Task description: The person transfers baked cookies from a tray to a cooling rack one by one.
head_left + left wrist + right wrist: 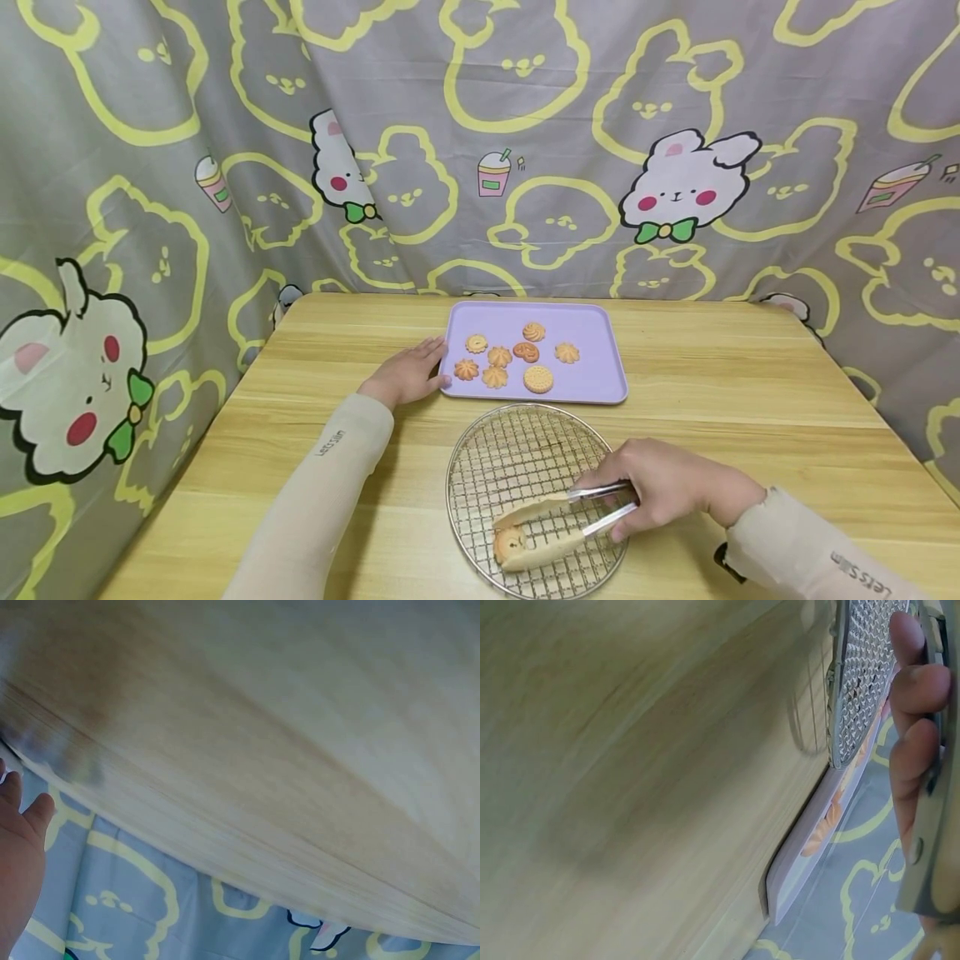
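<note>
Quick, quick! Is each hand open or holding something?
Left hand: open, at the purple tray's edge.
Right hand: closed, holding the tongs.

Before us the table (712, 367) runs back to the curtain (558, 108), which also hangs along the left. Toward the table's far edge we see the tray (588, 325), with eight cookies (495, 377) on it, mostly toward its left and middle. The left hand (408, 372) is at the tray's left edge. Nearer us, just before the tray, lies the rack (517, 450). Over its near part we find another cookie (508, 545) between the tips of the tongs (551, 550), which reach rightward to the right hand (667, 483) by the rack's right edge.
</note>
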